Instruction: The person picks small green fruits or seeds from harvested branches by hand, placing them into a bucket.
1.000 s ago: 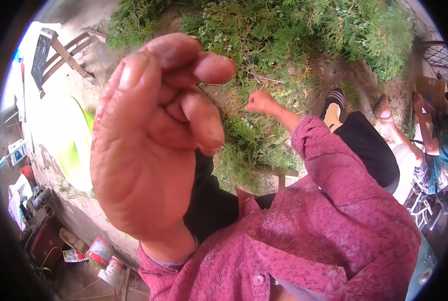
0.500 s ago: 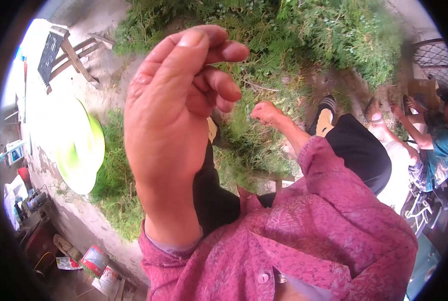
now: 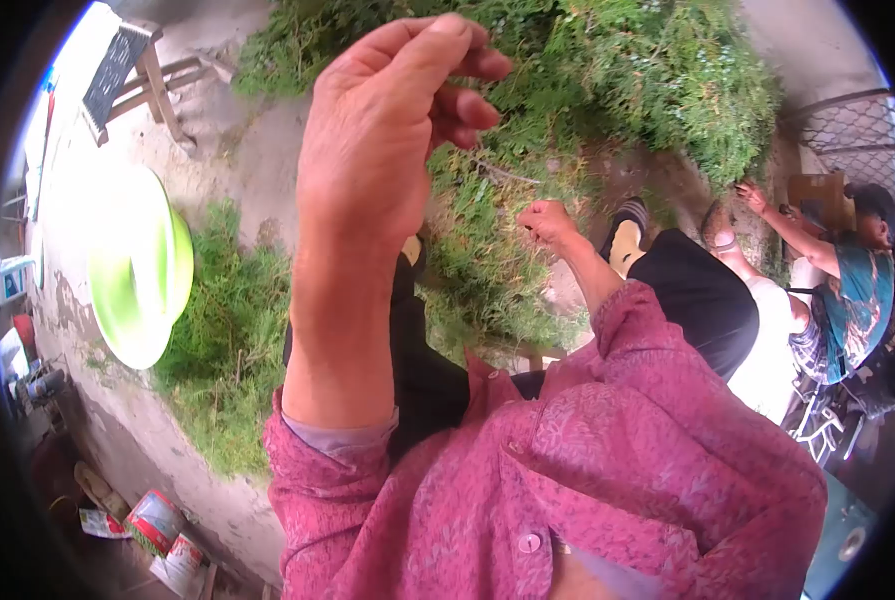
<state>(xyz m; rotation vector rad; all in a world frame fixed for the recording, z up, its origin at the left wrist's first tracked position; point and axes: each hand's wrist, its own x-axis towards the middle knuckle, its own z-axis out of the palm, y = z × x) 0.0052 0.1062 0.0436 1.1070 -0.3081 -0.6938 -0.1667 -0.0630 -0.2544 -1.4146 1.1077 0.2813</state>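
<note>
My left hand point(image 3: 392, 130) is raised close to the camera in front of the greenery. Its fingers are loosely curled and apart, and nothing shows between them. Lower and further off, my right hand point(image 3: 547, 222) is closed, its fingertips pressed together above the cut evergreen sprigs point(image 3: 497, 285) between my feet. Whatever it may pinch is too small to make out. Behind both hands lies a large heap of leafy evergreen branches point(image 3: 657, 70) dotted with small pale cones.
On the left stand a bright green basin point(image 3: 180, 265), a small folding stool point(image 3: 132, 80) and a further pile of branches point(image 3: 217, 370). Printed buckets point(image 3: 155, 520) sit at lower left. At right another person point(image 3: 857, 290) sits, one arm stretched toward the heap, near a cardboard box point(image 3: 820, 198).
My left hand has risen and shifted slightly right in view. My right hand has moved a little to the right. The other person's arm now reaches up toward the branches.
</note>
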